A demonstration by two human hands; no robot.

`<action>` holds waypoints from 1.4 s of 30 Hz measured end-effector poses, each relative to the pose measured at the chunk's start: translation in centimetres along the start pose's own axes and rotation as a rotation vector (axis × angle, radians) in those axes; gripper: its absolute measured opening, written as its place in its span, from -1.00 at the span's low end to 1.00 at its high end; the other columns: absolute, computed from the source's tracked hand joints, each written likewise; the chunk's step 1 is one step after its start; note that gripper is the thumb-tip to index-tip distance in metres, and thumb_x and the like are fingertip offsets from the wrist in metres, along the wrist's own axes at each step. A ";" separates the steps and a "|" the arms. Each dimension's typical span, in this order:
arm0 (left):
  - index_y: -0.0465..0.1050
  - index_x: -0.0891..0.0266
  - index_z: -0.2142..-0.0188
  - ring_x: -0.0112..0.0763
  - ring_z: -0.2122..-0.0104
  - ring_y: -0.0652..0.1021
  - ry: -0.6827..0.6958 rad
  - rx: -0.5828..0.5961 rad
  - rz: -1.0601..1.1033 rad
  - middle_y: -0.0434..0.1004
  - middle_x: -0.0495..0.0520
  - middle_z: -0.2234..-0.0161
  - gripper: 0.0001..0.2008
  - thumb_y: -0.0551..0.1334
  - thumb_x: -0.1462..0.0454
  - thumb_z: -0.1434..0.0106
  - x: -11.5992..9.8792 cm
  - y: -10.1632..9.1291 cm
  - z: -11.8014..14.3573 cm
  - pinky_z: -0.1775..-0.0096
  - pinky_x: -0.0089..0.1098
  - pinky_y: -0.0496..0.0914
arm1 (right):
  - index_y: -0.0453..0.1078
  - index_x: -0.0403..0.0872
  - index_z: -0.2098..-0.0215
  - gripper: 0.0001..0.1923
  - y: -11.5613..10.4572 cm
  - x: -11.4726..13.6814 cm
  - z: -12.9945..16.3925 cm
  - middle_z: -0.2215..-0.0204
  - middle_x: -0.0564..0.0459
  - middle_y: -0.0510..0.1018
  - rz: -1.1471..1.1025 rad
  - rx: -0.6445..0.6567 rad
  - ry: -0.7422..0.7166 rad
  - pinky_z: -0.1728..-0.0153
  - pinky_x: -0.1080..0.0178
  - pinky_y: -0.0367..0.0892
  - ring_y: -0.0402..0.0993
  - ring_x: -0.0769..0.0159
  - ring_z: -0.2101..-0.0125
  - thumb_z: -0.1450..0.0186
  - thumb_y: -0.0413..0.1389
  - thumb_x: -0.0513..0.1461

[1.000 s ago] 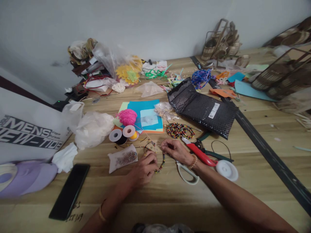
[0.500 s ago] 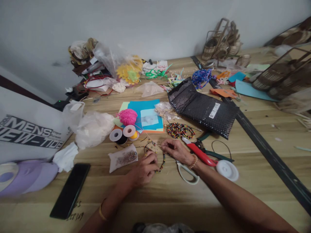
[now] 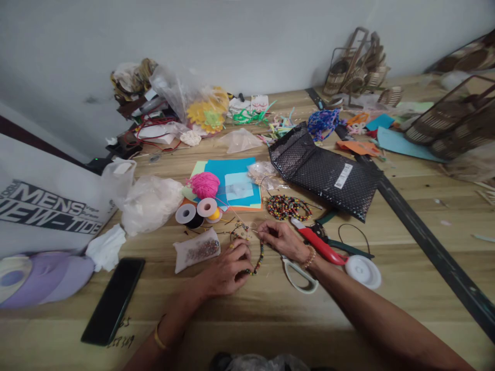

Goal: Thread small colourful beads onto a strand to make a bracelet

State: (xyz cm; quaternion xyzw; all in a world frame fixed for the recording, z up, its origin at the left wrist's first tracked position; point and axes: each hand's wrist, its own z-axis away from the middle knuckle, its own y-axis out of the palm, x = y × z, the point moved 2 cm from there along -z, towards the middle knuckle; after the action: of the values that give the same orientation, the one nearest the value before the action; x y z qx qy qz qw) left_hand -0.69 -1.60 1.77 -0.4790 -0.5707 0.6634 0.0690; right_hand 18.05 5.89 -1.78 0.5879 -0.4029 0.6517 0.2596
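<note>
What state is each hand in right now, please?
Left hand: curled over the beaded strand; grip cannot be told.
Right hand: closed, pinching a thin pale thread.

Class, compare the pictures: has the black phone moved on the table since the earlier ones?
No. Judged against the handwritten numbers on the table, the black phone lies where it did.

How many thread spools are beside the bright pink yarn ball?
2: a round black-thread spool, left; a round yellow-thread spool, right of it, nearer the ball. Others may be hidden.
</note>
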 end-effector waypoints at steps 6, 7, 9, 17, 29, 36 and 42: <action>0.49 0.23 0.34 -0.22 0.02 0.36 0.020 -0.043 -0.002 0.42 0.10 0.28 -0.82 0.18 0.50 -0.20 0.1 0.4 -0.1 -0.06 -0.22 0.34 | 0.37 -0.11 0.35 -0.76 0.1 0.3 0.2 0.54 0.13 0.38 -0.017 0.020 -0.020 0.47 0.34 0.18 0.25 0.39 0.52 -0.33 0.08 -0.10; 0.49 0.23 0.34 -0.23 0.03 0.36 0.020 -0.048 -0.005 0.43 0.10 0.29 -0.82 0.18 0.49 -0.21 0.1 0.5 -0.2 -0.06 -0.22 0.34 | 0.38 -0.11 0.35 -0.75 0.1 0.4 0.3 0.54 0.12 0.38 -0.022 0.030 -0.029 0.47 0.34 0.18 0.25 0.39 0.51 -0.33 0.08 -0.08; 0.49 0.23 0.33 -0.23 0.02 0.36 0.022 -0.062 -0.007 0.45 0.11 0.29 -0.83 0.17 0.47 -0.24 0.3 0.7 -0.2 -0.05 -0.23 0.35 | 0.37 -0.10 0.35 -0.71 0.2 0.5 0.5 0.53 0.12 0.38 -0.037 0.044 -0.042 0.47 0.34 0.19 0.25 0.38 0.50 -0.34 0.08 -0.04; 0.49 0.26 0.30 -0.23 0.04 0.42 -0.023 -0.127 0.013 0.49 0.13 0.29 -0.85 0.14 0.43 -0.30 1.4 1.7 0.0 0.02 -0.24 0.40 | 0.25 -0.09 0.32 -0.60 1.1 1.4 1.0 0.51 0.09 0.41 -0.178 0.173 -0.014 0.52 0.36 0.18 0.28 0.41 0.55 -0.35 0.00 0.09; 0.40 0.22 0.34 -0.22 0.00 0.42 -0.096 -0.207 0.099 0.50 0.09 0.29 -0.83 0.15 0.49 -0.17 2.0 2.0 0.1 0.04 -0.23 0.40 | 0.28 -0.07 0.31 -0.93 1.8 2.3 1.6 0.56 0.17 0.33 0.254 0.207 -0.232 0.53 0.38 0.12 0.18 0.44 0.58 -0.27 0.01 -0.35; 0.31 0.20 0.39 -0.22 0.04 0.44 -0.128 -0.259 0.156 0.44 0.06 0.34 -0.83 0.17 0.50 -0.13 2.0 1.9 0.0 0.10 -0.27 0.41 | 0.36 -0.08 0.29 -0.93 2.9 2.5 2.1 0.34 -0.02 0.47 0.590 0.184 -0.406 0.30 0.26 0.31 0.40 0.24 0.31 -0.24 0.15 -0.28; 0.29 0.20 0.43 -0.22 0.00 0.43 -0.106 -0.292 0.170 0.46 0.08 0.35 -0.85 0.18 0.45 -0.18 1.9 1.7 0.0 0.08 -0.29 0.41 | 0.40 -0.07 0.22 -0.91 3.6 2.1 2.6 0.25 -0.06 0.52 0.674 0.153 -0.384 0.27 0.25 0.35 0.45 0.21 0.24 -0.30 0.17 -0.24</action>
State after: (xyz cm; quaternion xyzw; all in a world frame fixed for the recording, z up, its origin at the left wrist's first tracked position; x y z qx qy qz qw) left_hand -0.92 -0.95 -0.74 -0.4948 -0.6213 0.6013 -0.0880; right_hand 16.18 1.50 -0.62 0.5515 -0.5647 0.6068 -0.0937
